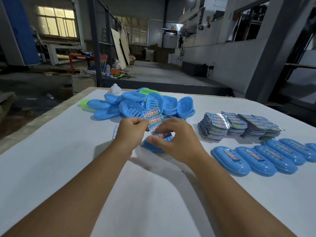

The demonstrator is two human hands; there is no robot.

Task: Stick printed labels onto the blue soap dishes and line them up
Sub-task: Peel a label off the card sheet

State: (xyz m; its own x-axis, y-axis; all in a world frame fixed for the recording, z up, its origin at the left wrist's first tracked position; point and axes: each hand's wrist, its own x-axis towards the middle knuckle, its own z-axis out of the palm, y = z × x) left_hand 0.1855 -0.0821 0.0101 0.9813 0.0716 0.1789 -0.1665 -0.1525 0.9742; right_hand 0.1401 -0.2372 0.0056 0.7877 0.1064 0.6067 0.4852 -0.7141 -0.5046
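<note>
My left hand pinches a strip of printed labels with red lettering, held upright over the table. My right hand has its fingers curled at the lower end of the strip, pinching it there. Under both hands lies a blue soap dish, mostly hidden. A pile of blue soap dishes sits behind. To the right, a row of labelled blue dishes lies side by side.
Stacks of printed label sheets stand at the right, behind the row. A white object and green dishes lie at the pile's far and left edges. The white table ends in a left edge near the floor.
</note>
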